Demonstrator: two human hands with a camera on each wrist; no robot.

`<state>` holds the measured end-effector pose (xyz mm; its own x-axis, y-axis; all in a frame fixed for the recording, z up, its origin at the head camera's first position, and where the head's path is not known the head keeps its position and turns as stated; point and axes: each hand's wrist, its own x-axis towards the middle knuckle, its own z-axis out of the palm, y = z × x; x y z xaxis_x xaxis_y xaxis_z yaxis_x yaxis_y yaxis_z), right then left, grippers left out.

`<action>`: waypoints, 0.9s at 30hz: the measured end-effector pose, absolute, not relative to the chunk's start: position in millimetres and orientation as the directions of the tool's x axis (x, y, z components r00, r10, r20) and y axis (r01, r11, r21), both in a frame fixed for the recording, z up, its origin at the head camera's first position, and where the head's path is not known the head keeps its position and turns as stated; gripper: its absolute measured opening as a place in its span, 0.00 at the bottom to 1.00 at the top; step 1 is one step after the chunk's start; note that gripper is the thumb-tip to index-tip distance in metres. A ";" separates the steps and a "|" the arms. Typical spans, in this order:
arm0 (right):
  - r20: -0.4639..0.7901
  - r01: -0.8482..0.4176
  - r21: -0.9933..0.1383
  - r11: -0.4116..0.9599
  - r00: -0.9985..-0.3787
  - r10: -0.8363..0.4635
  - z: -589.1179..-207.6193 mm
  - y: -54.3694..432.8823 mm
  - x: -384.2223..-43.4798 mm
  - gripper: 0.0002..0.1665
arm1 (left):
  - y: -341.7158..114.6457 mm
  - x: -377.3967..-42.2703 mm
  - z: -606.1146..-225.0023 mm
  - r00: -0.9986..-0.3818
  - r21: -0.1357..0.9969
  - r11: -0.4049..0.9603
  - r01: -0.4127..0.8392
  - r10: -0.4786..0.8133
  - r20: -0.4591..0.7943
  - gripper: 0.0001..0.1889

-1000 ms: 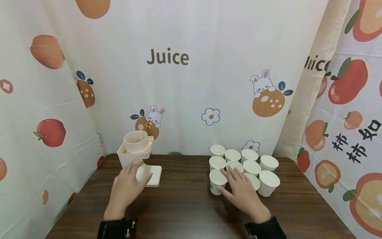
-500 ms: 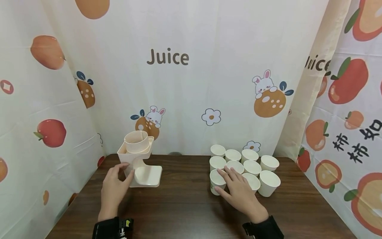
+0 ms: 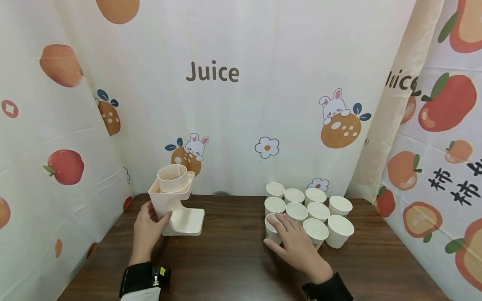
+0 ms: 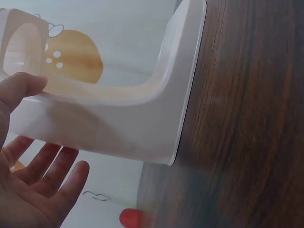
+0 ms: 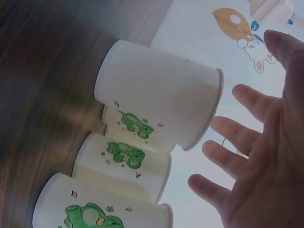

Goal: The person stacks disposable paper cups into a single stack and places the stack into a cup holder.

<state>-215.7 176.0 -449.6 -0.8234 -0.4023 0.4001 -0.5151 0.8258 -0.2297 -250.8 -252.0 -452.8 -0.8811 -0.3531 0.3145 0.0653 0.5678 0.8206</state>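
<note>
On the left stands a cream plastic stand point(image 3: 191, 221) with a flat base, an upright column and a tray-like top carrying a round ring point(image 3: 172, 179). My left hand point(image 3: 144, 232) holds the column from its left side; in the left wrist view, the thumb point(image 4: 28, 84) lies along one edge and the fingers reach round the opposite one. At the right, several white paper cups point(image 3: 340, 228) stand upright in rows. Over the front-left cup point(image 3: 273, 235) hovers my right hand point(image 3: 297, 248), fingers spread. Green animal prints point(image 5: 126, 154) show on some cups in the right wrist view.
Everything stands on a dark brown wooden table point(image 3: 226, 259). Fruit-printed curtains point(image 3: 241, 113) hang close behind it and along both sides. A small dark object point(image 3: 221, 193) shows at the back edge.
My left hand has moved left from in front of the stand's base and now holds its column. My right hand has shifted slightly left over the front cup.
</note>
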 end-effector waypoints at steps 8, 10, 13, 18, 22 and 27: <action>0.387 -0.544 -0.207 0.813 -0.809 -0.443 -450.1 166.7 -211.4 0.37 | -255.2 -255.4 -453.7 -0.901 0.816 0.576 0.049 -0.328 0.285 0.41; 0.402 -0.565 -0.201 0.800 -0.793 -0.459 -450.2 164.9 -209.8 0.36 | -255.7 -255.2 -453.9 -0.901 0.816 0.576 0.051 -0.326 0.287 0.41; 0.426 -0.593 -0.198 0.781 -0.769 -0.477 -450.6 162.6 -207.9 0.36 | -255.0 -254.5 -453.2 -0.905 0.819 0.572 0.049 -0.321 0.279 0.41; 0.408 -0.586 -0.206 0.784 -0.779 -0.475 -451.3 160.7 -206.1 0.36 | -252.5 -252.4 -451.5 -0.924 0.820 0.570 0.053 -0.283 0.257 0.41; 0.392 -0.577 -0.213 0.789 -0.790 -0.472 -451.7 159.9 -204.6 0.37 | -250.6 -250.3 -450.0 -0.937 0.816 0.575 0.059 -0.249 0.243 0.42; 0.388 -0.577 -0.207 0.790 -0.790 -0.475 -451.5 160.5 -203.4 0.37 | -246.7 -247.7 -448.6 -0.949 0.807 0.587 0.059 -0.218 0.228 0.43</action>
